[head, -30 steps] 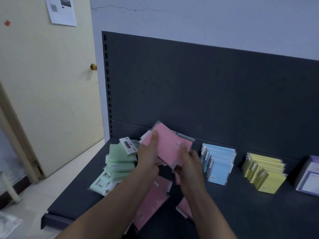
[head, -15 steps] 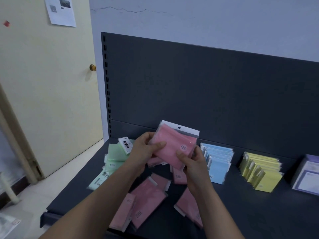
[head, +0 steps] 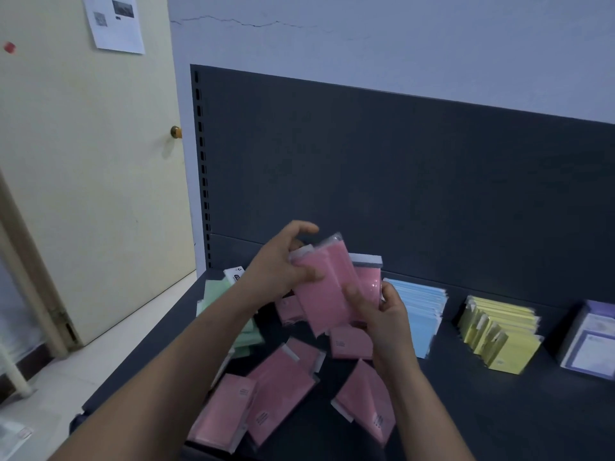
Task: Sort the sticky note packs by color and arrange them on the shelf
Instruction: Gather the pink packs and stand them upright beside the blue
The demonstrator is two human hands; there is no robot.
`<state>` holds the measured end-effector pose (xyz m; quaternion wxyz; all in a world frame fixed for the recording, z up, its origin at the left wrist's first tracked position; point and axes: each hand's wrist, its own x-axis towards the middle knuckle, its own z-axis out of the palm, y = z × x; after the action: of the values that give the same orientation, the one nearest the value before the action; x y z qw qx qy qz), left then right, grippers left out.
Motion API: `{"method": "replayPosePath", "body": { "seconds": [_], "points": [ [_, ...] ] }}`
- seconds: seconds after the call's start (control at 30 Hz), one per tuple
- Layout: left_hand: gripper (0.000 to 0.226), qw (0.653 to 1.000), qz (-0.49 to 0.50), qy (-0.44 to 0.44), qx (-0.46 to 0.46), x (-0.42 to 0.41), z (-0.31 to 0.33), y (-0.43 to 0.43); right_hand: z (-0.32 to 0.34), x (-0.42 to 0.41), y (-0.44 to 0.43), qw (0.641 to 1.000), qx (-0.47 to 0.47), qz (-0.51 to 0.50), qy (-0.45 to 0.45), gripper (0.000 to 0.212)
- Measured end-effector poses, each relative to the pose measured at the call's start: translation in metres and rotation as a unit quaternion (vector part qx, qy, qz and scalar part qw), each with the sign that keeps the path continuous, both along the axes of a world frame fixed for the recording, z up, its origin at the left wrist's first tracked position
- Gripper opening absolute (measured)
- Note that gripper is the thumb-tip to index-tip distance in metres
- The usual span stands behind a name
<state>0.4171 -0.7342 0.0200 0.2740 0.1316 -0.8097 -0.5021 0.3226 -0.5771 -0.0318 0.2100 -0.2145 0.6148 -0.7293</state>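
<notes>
A dark shelf [head: 482,427] with a tall back panel stands beside a cream door [head: 83,194]. Well left of the blue row [head: 416,311] lies a loose heap of green packs [head: 216,294]. Nearer the row, left and in front of it, loose pink packs [head: 279,394] lie scattered flat. Just left of the blue row and raised off the shelf is the pink stack [head: 327,287]. The left hand [head: 279,267] grips its upper end, thumb across the face and fingers curled behind. The right hand [head: 386,314] pinches its lower right edge, thumb in front. The packs look thin, light and film-wrapped, so probably slippery and prone to fanning out. Squeezing them by opposite edges should keep them squared. Right of the blue row stand a yellow row [head: 499,334] and purple packs [head: 595,341].
</notes>
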Motion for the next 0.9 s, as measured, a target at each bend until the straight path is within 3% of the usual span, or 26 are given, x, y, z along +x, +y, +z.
{"method": "replayPosePath", "body": {
  "seconds": [0.07, 0.13, 0.2, 0.3, 0.4, 0.53, 0.63, 0.8, 0.9],
  "points": [
    [0.06, 0.996, -0.032, -0.06, -0.06, -0.001, 0.003, 0.003, 0.002, 0.002, -0.001, 1.0, 0.01, 0.008, 0.023, 0.039],
    [0.066, 0.994, -0.022, -0.058, -0.087, -0.003, -0.002, 0.009, 0.003, 0.002, -0.002, 0.999, 0.017, 0.009, 0.035, 0.035],
    [0.069, 0.999, 0.016, 0.027, 0.016, -0.006, -0.011, 0.017, 0.004, 0.001, -0.002, 1.0, -0.006, -0.002, 0.022, 0.029],
    [0.059, 0.973, 0.069, 0.113, 0.19, -0.011, -0.028, 0.03, 0.001, 0.002, -0.004, 0.997, -0.052, -0.052, -0.016, 0.022],
    [0.044, 0.972, 0.085, 0.053, 0.213, -0.011, -0.042, 0.038, -0.002, 0.005, -0.006, 0.992, -0.079, -0.092, -0.04, 0.017],
    [0.022, 0.978, -0.023, -0.063, 0.199, -0.007, -0.046, 0.04, -0.001, 0.003, -0.005, 0.988, -0.096, -0.106, -0.06, 0.013],
    [0.021, 0.988, -0.023, -0.047, 0.149, -0.005, -0.033, 0.031, -0.001, -0.002, -0.002, 0.991, -0.092, -0.078, -0.064, 0.015],
    [0.043, 0.985, -0.006, -0.12, -0.125, 0.0, -0.006, 0.009, 0.0, -0.006, 0.006, 0.998, -0.042, -0.031, -0.028, 0.03],
    [0.053, 0.991, -0.022, -0.055, -0.122, -0.002, -0.007, 0.017, -0.001, -0.001, 0.006, 1.0, -0.011, 0.002, -0.015, 0.042]
  ]
}}
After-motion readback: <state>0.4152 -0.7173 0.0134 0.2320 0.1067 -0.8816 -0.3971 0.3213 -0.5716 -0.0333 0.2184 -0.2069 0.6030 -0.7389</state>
